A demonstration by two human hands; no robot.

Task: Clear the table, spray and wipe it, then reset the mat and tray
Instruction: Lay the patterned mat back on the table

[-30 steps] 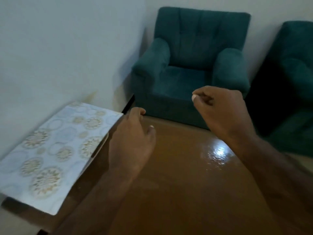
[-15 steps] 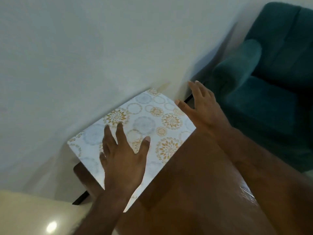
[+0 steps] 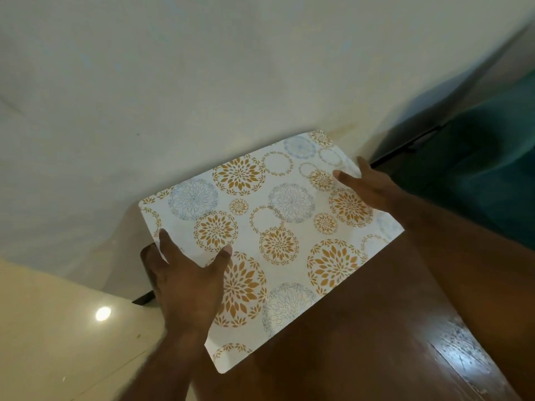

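Head view, 1 frame. White mat (image 3: pixel 278 235) with orange and blue-grey floral circles lies at the wall-side edge of the brown glossy table (image 3: pixel 362 342), skewed: long axis runs from about 7 o'clock to 1 o'clock in frame. Its far long edge meets the pale wall (image 3: pixel 202 82); whether the mat lies flat or leans up on the wall, cannot tell. Left hand (image 3: pixel 185 285) at the mat's 8 o'clock corner, fingers spread, thumb on the printed face, other fingers at or past the mat's left edge. Right hand (image 3: pixel 367 186) at the mat's 2 o'clock end, fingers extended and apart, lying on the mat surface near its edge. Neither hand visibly pinches the mat. Teal armchair (image 3: pixel 477 175) at 3 o'clock, beyond the table. Cream floor (image 3: pixel 58 328) at 8 o'clock, with 1 bright light reflection.
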